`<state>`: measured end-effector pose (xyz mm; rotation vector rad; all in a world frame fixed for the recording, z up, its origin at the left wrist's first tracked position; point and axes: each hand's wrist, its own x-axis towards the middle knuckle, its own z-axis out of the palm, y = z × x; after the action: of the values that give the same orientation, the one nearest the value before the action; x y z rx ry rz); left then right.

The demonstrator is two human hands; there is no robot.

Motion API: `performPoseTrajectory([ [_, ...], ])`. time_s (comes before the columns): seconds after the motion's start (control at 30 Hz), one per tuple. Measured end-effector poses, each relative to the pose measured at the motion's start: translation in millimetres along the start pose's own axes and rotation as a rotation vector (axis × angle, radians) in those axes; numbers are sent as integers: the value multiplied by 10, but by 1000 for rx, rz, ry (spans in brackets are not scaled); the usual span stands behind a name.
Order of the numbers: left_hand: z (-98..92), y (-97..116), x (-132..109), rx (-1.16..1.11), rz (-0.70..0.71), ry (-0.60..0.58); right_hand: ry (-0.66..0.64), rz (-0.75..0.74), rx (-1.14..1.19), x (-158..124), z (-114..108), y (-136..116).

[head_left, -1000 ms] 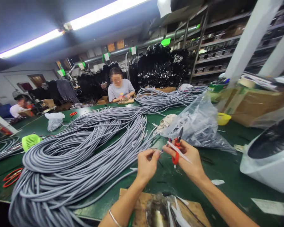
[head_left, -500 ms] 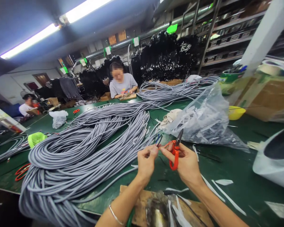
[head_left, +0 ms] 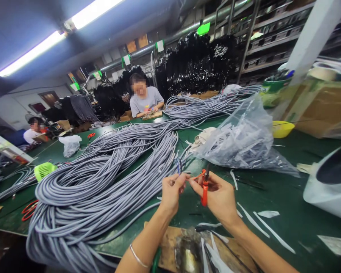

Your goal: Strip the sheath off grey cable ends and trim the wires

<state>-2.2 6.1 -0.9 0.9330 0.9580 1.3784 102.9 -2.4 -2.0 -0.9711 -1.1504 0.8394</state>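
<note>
My left hand (head_left: 172, 191) is closed in a pinch on thin wires (head_left: 179, 165), with blue and dark ends sticking up past the fingers. Close beside it, my right hand (head_left: 221, 193) grips red-handled scissors (head_left: 205, 193) against the palm, their dark blades pointing up. Its thumb and forefinger reach toward the left fingertips, and a thin reddish strand runs between the two hands. Exactly what those fingertips pinch is too small to make out. Just behind and left of the hands lies a big bundle of grey cables (head_left: 102, 184), coiled on the green table (head_left: 275, 193).
A clear bag of white scraps (head_left: 238, 142) stands behind my right hand, near a yellow bowl (head_left: 282, 129). Below my forearms lies a wooden board (head_left: 167, 246) with a metal piece. More red scissors (head_left: 30, 209) and a green fan-like item (head_left: 44, 171) lie left. A co-worker (head_left: 146, 99) sits opposite.
Both hands have shifted slightly left while staying close together. The scissors have turned, so their blades and handles now show more edge-on. The whole view has moved a little.
</note>
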Motion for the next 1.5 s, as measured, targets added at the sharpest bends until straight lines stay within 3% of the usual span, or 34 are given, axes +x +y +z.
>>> performPoseTrajectory([
  [0.27,-33,0,42,-160,-153,-43,37,-5,21,49,-23,103],
  [0.4,-8,-9,33,-203,-174,-10,57,-5,4,35,-20,89],
  [0.6,11,-25,31,-237,-123,84,83,-4,-8,4,16,76],
  [0.97,-26,-3,63,-173,-87,-115,7,54,64,124,-95,90],
  [1.17,-52,-76,41,57,71,-81,-17,40,97,120,-116,40],
  [1.5,7,-73,-13,122,42,-56,44,29,122,122,-219,-49],
])
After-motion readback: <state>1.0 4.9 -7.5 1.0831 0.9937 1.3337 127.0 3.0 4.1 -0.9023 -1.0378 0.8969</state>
